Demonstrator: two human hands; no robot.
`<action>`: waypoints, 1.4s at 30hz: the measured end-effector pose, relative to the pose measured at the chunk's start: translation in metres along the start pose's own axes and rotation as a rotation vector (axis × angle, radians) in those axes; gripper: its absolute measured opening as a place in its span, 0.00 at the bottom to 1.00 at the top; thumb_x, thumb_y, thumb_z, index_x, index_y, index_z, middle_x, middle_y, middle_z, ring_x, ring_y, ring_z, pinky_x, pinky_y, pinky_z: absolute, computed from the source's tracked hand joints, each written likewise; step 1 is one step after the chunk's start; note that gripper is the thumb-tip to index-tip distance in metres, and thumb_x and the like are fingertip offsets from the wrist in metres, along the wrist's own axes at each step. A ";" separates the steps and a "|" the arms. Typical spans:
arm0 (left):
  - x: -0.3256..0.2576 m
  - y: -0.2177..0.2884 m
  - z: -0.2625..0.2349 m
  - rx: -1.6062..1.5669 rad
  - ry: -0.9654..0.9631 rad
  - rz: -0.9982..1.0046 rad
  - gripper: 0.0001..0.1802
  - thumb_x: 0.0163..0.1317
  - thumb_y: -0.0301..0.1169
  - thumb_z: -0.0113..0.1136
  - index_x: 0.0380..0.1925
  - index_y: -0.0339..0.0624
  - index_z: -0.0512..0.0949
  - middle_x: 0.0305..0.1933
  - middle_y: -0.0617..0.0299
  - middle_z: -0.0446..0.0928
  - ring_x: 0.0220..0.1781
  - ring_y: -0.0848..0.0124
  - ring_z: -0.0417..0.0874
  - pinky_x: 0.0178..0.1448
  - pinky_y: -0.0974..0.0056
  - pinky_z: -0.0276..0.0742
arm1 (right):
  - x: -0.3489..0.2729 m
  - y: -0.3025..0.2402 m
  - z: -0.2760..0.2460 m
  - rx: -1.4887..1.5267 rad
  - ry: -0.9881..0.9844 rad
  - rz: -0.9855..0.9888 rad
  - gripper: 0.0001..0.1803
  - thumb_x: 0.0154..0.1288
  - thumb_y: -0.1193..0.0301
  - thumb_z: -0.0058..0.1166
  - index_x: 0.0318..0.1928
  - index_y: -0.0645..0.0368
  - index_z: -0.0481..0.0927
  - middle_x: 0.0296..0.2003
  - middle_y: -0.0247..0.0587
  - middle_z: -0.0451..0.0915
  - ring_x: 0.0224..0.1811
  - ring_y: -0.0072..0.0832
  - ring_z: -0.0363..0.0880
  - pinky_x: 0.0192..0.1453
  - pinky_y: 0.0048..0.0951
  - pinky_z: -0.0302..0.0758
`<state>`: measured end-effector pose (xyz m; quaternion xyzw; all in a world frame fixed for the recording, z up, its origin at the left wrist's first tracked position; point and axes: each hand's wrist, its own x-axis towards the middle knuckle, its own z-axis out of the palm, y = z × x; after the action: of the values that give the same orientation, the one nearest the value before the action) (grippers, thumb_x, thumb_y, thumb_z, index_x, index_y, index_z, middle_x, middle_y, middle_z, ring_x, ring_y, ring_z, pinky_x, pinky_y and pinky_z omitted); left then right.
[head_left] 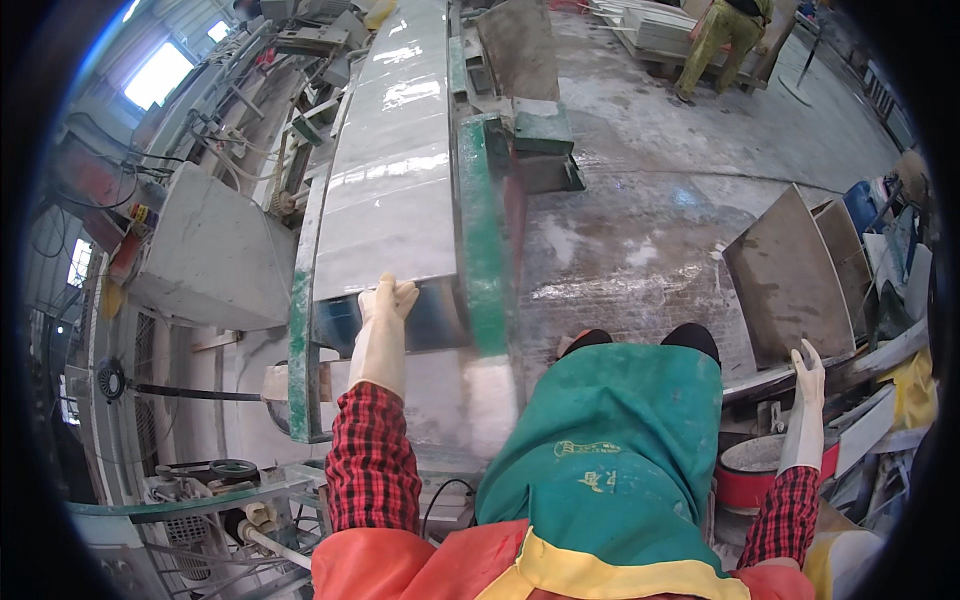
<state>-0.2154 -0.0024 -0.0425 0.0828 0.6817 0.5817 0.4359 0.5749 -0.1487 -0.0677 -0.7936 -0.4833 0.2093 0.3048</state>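
My left hand [383, 302], in a long cream rubber glove, is closed over the near edge of a glossy white stone slab [385, 245]. This slab is at the near end of a row of similar slabs on a green-framed conveyor; the fingers' underside is hidden. My right hand [808, 370], gloved the same way, reaches out to the right with its fingers apart. It is beside the lower corner of a leaning brown-grey slab [790, 275], and whether it touches it I cannot tell.
The conveyor's green side rail [484, 240] runs between the slabs and the wet floor [630, 240]. A red bucket [750, 458] stands below my right forearm. Machinery with a large pale housing [215, 250] is on the left. Another person [727, 45] stands at the far right beside stacked slabs.
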 end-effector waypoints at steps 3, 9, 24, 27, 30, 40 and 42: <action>0.000 0.002 0.002 0.025 0.009 -0.017 0.11 0.69 0.32 0.53 0.32 0.34 0.70 0.28 0.57 0.74 0.25 0.71 0.78 0.34 0.66 0.86 | -0.006 0.011 -0.021 0.011 0.053 0.007 0.28 0.65 0.63 0.61 0.61 0.65 0.73 0.60 0.50 0.75 0.64 0.35 0.71 0.68 0.32 0.64; 0.004 -0.009 -0.011 -0.145 -0.059 -0.022 0.15 0.69 0.34 0.52 0.39 0.28 0.72 0.38 0.46 0.79 0.37 0.57 0.85 0.46 0.56 0.87 | -0.038 0.028 -0.079 -0.593 0.449 -0.109 0.25 0.67 0.61 0.55 0.61 0.58 0.73 0.57 0.50 0.76 0.60 0.44 0.73 0.66 0.38 0.68; -0.104 -0.019 0.068 0.810 -0.485 1.154 0.24 0.67 0.28 0.56 0.63 0.39 0.68 0.45 0.48 0.79 0.49 0.58 0.80 0.56 0.59 0.74 | -0.087 0.079 -0.125 -0.759 0.674 0.327 0.25 0.70 0.55 0.48 0.54 0.63 0.77 0.54 0.54 0.78 0.57 0.47 0.75 0.63 0.41 0.69; -0.111 -0.026 0.104 0.970 -0.656 1.388 0.26 0.61 0.26 0.59 0.61 0.35 0.68 0.53 0.41 0.76 0.55 0.43 0.75 0.60 0.52 0.71 | -0.091 0.096 -0.140 -0.619 0.679 0.288 0.22 0.69 0.55 0.50 0.50 0.61 0.80 0.49 0.50 0.80 0.54 0.45 0.77 0.60 0.39 0.72; -0.099 -0.040 0.114 1.157 -0.587 1.449 0.30 0.59 0.27 0.60 0.62 0.34 0.66 0.59 0.40 0.72 0.62 0.44 0.70 0.66 0.50 0.66 | -0.098 0.099 -0.139 -0.690 0.700 0.294 0.21 0.68 0.56 0.51 0.49 0.59 0.80 0.49 0.48 0.80 0.52 0.44 0.78 0.59 0.38 0.73; -0.100 -0.047 0.113 1.126 -0.497 1.348 0.27 0.60 0.27 0.59 0.60 0.34 0.68 0.61 0.41 0.71 0.65 0.45 0.69 0.72 0.50 0.60 | -0.105 0.055 -0.131 -0.727 0.529 0.769 0.35 0.66 0.44 0.47 0.70 0.43 0.62 0.72 0.35 0.58 0.70 0.41 0.61 0.68 0.55 0.62; -0.096 -0.047 0.112 1.105 -0.501 1.373 0.27 0.59 0.27 0.59 0.59 0.34 0.69 0.61 0.41 0.72 0.65 0.45 0.69 0.72 0.50 0.60 | -0.109 0.072 -0.129 -0.739 0.556 0.748 0.36 0.65 0.44 0.48 0.70 0.43 0.62 0.71 0.35 0.59 0.69 0.46 0.62 0.68 0.56 0.62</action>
<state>-0.0615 0.0039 -0.0290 0.7903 0.5496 0.2692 0.0277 0.6534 -0.3072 -0.0194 -0.9885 -0.1137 -0.0954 0.0293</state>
